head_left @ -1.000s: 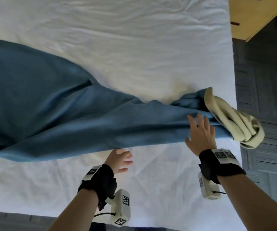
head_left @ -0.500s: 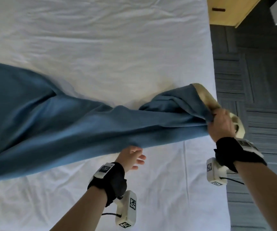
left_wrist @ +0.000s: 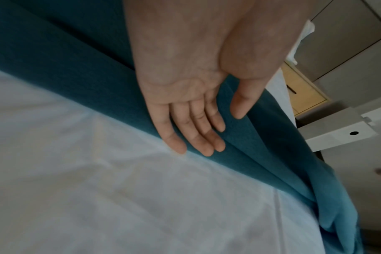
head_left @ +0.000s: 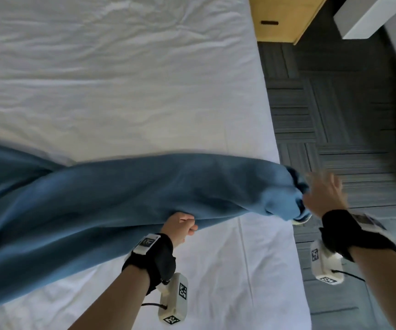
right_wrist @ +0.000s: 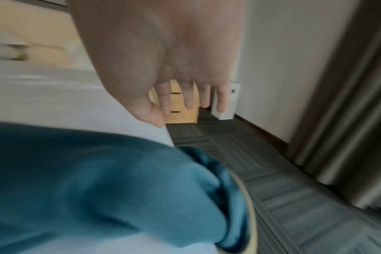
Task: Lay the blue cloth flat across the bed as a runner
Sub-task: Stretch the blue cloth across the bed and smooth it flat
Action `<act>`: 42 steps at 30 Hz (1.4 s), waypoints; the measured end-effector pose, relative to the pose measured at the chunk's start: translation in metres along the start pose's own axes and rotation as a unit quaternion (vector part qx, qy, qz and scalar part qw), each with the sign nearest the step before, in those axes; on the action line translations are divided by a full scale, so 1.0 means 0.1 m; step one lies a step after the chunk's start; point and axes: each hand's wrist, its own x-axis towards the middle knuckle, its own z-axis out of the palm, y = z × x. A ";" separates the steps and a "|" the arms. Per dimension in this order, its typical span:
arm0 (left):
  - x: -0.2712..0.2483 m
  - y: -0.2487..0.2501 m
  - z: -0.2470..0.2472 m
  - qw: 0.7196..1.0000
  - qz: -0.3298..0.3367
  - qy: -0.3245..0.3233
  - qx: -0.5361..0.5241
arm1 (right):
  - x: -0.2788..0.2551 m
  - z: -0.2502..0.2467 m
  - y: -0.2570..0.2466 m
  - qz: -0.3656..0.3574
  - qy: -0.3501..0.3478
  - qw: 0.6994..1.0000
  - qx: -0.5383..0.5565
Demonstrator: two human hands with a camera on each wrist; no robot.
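The blue cloth [head_left: 120, 206] lies bunched and twisted across the white bed [head_left: 120, 79], its right end hanging over the bed's edge above the grey carpet [head_left: 335, 115]. The left hand [left_wrist: 185, 86] rests under the cloth's near edge, fingers straight and together, thumb against the fabric, gripping nothing. The right hand [head_left: 323, 196] hovers just beside the cloth's bundled end, its 4 fingers spread and loose, holding nothing. A wooden nightstand [head_left: 285, 17] stands beside the bed.

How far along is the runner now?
Done: the blue cloth reaches across the bed. In hand: the left hand lies open against its near edge; the right hand is open beside the bunched end. Left: spread the twisted folds flat.
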 end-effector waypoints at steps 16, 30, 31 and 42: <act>0.19 -0.13 0.78 0.953 -0.090 0.139 -0.255 | 0.16 0.53 -0.46 -0.338 -0.175 0.921 -0.086; 0.16 -0.01 1.58 0.730 0.068 0.224 -0.642 | 0.77 0.17 -0.22 -0.396 -0.134 0.904 -0.093; 0.15 -0.04 1.58 0.725 0.069 0.223 -0.648 | 0.79 0.18 -0.23 -0.391 -0.147 0.904 -0.089; 0.18 0.14 1.66 0.769 0.037 0.202 -0.606 | 0.74 0.22 -0.35 -0.417 -0.228 0.873 -0.113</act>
